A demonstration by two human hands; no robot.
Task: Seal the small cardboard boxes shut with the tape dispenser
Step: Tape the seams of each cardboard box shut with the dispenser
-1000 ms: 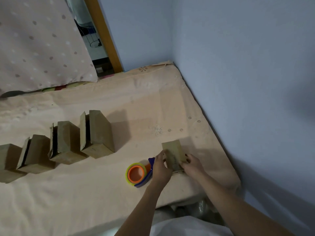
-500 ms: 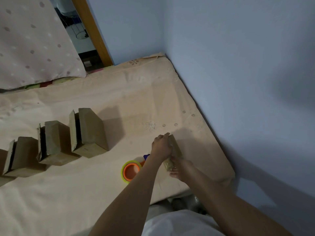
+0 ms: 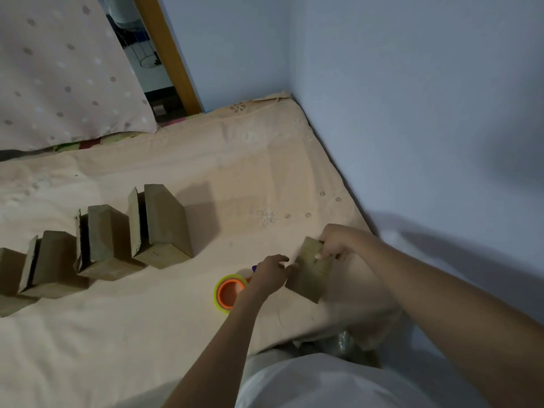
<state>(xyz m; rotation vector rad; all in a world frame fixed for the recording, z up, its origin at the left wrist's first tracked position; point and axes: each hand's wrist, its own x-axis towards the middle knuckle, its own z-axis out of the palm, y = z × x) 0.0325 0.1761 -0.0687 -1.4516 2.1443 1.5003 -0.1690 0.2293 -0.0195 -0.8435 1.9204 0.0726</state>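
Small cardboard boxes: five, perhaps more beyond the left edge
- in the left row: four (image 3: 160,223) (image 3: 100,241) (image 3: 48,262) (image 3: 8,267)
- near right, between the hands: one (image 3: 309,269)

Tape dispensers: one (image 3: 231,293)

Hands: two (image 3: 269,273) (image 3: 338,241)

Pillows: one, far left (image 3: 64,72)

Home bedroom. Mattress (image 3: 206,160) in a beige floral sheet sits in the corner of pale blue walls (image 3: 412,98). Polka-dot pillow (image 3: 64,75) at its head, wooden door frame (image 3: 167,51) behind.
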